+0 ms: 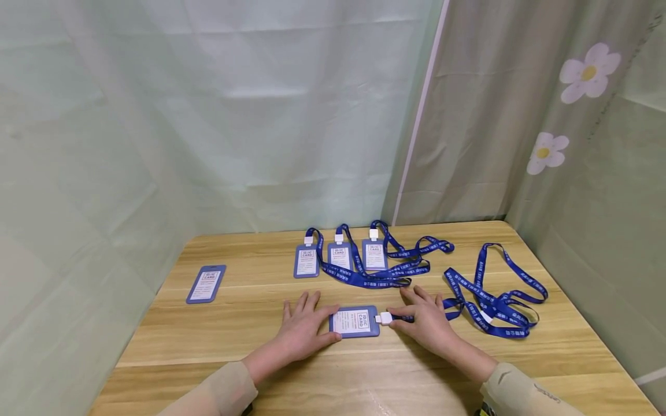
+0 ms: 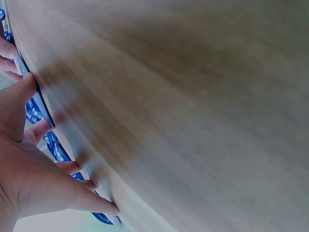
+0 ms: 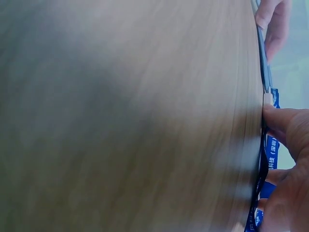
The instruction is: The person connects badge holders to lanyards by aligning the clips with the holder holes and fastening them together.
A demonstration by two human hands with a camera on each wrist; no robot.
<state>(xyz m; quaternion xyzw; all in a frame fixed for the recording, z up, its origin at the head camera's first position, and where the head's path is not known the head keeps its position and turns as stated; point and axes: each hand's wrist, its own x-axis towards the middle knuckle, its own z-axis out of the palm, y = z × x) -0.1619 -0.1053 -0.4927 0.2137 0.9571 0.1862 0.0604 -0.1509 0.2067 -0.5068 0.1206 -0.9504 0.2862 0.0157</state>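
Head view: The left hand point(image 1: 304, 327), fingers spread wide, touches a blue badge point(image 1: 354, 322) lying flat on the worktop point(image 1: 156, 341); the right hand point(image 1: 428, 321) pinches the white clip point(image 1: 386, 318) at the badge's end, three lanyard badges point(image 1: 307, 263) beyond.

The left forearm point(image 1: 221, 393) and right forearm point(image 1: 520, 396) reached over the table point(image 1: 156, 346) from its near side, slanting inward, sleeves ending short of the bare wrists. The left hand point(image 1: 304, 330) was palm down, three fingers fanned toward the far edge, forefinger and thumb stretched toward the right edge. The right hand point(image 1: 428, 320), nearer the right edge, had thumb and forefinger close together, pointing toward the left edge.
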